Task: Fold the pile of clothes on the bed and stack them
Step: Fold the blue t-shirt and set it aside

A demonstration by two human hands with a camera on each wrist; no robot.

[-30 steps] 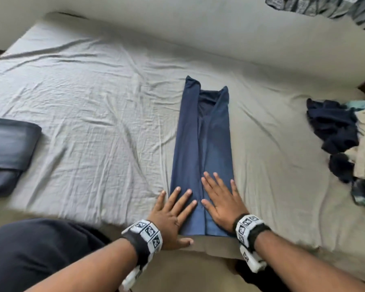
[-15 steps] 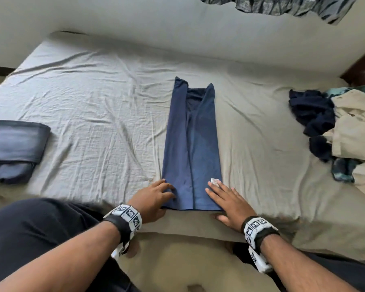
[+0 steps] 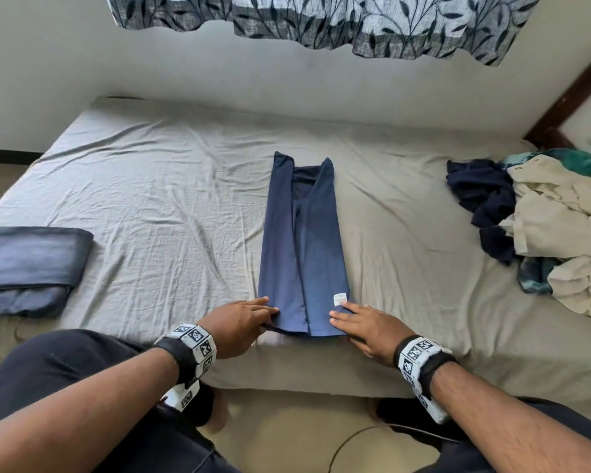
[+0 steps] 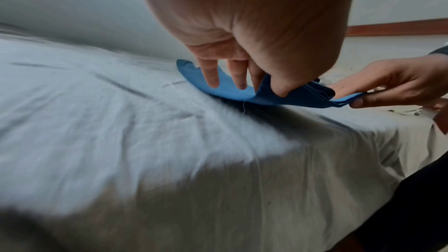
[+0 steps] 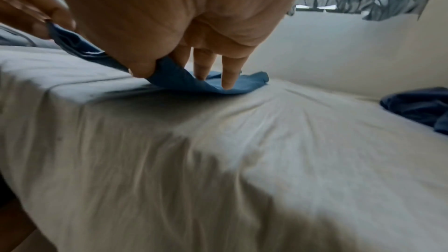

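A blue shirt point(image 3: 302, 247), folded into a long narrow strip, lies lengthwise on the grey bed sheet point(image 3: 151, 206), its hem at the near edge. My left hand point(image 3: 272, 317) pinches the near left corner of the hem, thumb under the cloth and fingers on top, as the left wrist view shows point(image 4: 257, 85). My right hand point(image 3: 336, 317) pinches the near right corner by the white label point(image 3: 340, 299), likewise with thumb beneath point(image 5: 174, 74). Both corners of the shirt point(image 4: 298, 96) are raised slightly off the sheet.
An unfolded pile of clothes point(image 3: 543, 216), dark blue, cream and teal, lies at the bed's right side. A folded dark garment point(image 3: 28, 264) sits at the left. A wall and patterned curtain point(image 3: 321, 18) stand behind the bed. My knees point(image 3: 65, 370) are against the near edge.
My hands left the flat press on the shirt's near end, spread apart to its two near corners and took hold of them. The view has tilted upward.
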